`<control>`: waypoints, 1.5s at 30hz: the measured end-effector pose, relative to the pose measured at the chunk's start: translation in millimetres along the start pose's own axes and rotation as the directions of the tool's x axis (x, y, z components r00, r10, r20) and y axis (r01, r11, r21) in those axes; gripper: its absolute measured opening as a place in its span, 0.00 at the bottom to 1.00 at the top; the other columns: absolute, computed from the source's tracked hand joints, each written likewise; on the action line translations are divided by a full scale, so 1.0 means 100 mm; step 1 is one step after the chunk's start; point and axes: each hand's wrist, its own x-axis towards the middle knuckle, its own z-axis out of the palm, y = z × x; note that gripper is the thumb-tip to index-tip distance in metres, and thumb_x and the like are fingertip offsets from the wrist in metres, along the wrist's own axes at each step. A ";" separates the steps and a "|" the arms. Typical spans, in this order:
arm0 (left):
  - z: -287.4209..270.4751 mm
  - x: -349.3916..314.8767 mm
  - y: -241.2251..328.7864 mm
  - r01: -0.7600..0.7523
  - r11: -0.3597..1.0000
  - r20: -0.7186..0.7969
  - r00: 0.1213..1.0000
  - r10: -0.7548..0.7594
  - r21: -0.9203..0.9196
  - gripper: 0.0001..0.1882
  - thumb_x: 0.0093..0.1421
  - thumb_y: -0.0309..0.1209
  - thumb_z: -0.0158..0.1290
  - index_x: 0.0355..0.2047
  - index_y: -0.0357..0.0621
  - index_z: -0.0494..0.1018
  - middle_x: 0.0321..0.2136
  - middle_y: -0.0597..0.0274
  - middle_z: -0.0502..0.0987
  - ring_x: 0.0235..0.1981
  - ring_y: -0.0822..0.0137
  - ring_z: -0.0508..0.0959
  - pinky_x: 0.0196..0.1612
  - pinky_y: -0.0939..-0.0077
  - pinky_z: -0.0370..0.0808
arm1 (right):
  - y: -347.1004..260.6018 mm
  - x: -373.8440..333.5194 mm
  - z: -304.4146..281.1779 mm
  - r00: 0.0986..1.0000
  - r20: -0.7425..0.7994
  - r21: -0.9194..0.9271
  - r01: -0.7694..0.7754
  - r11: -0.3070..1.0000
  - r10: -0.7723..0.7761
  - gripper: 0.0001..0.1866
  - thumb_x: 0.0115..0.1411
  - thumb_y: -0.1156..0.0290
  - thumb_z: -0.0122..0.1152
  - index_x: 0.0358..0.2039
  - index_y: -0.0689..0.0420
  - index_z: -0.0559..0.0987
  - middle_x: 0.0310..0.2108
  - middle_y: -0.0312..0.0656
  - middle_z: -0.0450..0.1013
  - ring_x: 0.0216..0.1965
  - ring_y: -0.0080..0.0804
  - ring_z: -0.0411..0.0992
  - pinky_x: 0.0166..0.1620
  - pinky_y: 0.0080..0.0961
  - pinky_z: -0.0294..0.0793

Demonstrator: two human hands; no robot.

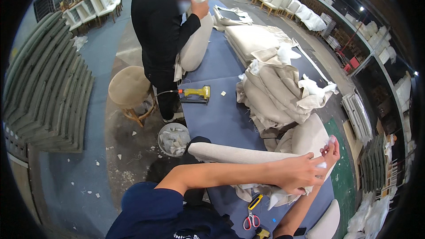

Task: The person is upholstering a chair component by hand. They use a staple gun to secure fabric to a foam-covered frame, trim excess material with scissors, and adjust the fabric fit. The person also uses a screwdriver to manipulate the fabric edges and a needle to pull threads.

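Observation:
A beige upholstered cushion panel point(248, 153) lies across the blue-grey table in front of me. My left hand point(297, 175) rests over its near right edge, fingers bent around a tuft of white stuffing point(322, 165). Close beside it, my right hand point(330, 152) is raised at the cushion's right end, fingers pinched on another bit of white wadding point(331, 140). Loose cover fabric and more white stuffing hang below my left hand. Red-handled scissors point(251, 221) and a yellow utility knife point(255, 201) lie near my body.
Stacked beige covers point(279, 86) are piled ahead. A yellow staple gun point(195, 93) with a hose lies at the table's left edge. A scrap bucket point(173, 140) and round stool point(129, 87) stand on the floor. Another person point(155, 26) handles a cushion at the far left.

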 end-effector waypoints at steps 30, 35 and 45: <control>0.11 0.31 -0.38 0.396 0.869 -0.165 0.875 -0.455 -0.295 0.07 0.49 0.31 0.59 0.20 0.41 0.78 0.26 0.61 0.78 0.35 0.54 0.76 0.38 0.60 0.73 | 0.01 -1.51 0.53 0.639 -0.337 -0.331 0.607 0.723 -0.691 0.10 0.61 0.79 0.67 0.40 0.69 0.79 0.44 0.52 0.75 0.42 0.42 0.75 0.42 0.35 0.78; 0.07 0.33 -0.50 0.304 0.883 0.015 0.947 -0.320 -0.357 0.06 0.43 0.32 0.62 0.25 0.49 0.82 0.28 0.71 0.76 0.36 0.59 0.74 0.38 0.64 0.73 | 0.26 -1.55 0.52 0.621 -0.311 -0.531 0.514 0.673 -0.719 0.11 0.59 0.76 0.68 0.41 0.69 0.80 0.50 0.55 0.73 0.44 0.49 0.76 0.44 0.39 0.79; -0.11 0.09 -1.12 0.156 0.988 0.171 0.973 -0.155 0.008 0.13 0.59 0.24 0.59 0.44 0.35 0.82 0.43 0.49 0.82 0.51 0.51 0.81 0.58 0.61 0.73 | 0.68 -2.08 -0.90 0.956 -0.258 -0.494 -0.006 0.870 -0.139 0.17 0.55 0.73 0.69 0.47 0.59 0.84 0.47 0.48 0.79 0.48 0.36 0.77 0.52 0.30 0.74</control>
